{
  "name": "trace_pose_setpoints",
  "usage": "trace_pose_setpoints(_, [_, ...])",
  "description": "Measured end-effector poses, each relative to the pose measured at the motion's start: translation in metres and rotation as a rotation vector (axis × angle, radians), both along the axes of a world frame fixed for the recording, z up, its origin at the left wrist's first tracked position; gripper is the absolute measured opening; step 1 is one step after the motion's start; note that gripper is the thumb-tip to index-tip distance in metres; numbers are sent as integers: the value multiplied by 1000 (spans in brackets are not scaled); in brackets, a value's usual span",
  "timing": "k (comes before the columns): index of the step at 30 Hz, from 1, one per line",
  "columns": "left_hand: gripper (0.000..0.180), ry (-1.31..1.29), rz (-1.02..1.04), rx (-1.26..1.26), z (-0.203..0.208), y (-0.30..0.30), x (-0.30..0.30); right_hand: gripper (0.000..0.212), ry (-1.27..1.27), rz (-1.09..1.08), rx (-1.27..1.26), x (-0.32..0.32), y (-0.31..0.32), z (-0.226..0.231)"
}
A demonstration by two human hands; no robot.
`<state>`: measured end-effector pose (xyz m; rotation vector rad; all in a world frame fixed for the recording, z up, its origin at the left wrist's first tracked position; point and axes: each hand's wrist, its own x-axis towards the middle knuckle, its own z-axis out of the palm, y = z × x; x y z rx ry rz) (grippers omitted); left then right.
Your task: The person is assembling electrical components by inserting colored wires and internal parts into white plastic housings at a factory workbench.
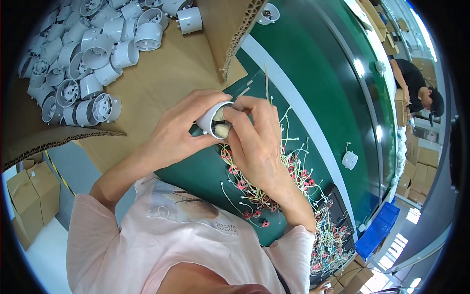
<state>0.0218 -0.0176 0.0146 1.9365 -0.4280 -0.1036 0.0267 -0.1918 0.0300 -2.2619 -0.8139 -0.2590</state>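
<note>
White housing gripped, fingers inside

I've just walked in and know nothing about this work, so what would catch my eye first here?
At centre, the left hand holds a small white plastic round housing while the right hand pushes its fingers into the open end. Upper left, a heap of matching white plastic housings fills a brown cardboard tray. Below the hands, a tangle of yellowish wires with red coils sprawls across the green table.
</note>
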Motion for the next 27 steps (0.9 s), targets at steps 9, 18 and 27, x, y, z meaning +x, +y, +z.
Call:
trace_pose_setpoints(9, [58, -18, -2, -83, -7, 0, 0, 29, 225, -89, 142, -3, 0, -6])
trace_pose_setpoints(18, [59, -4, 18, -191, -14, -1, 3, 25, 486, -118, 237, 1, 2, 3])
trace_pose_setpoints(27, [55, -131, 117, 259, 4, 7, 21, 20, 525, -344, 361, 31, -61, -30])
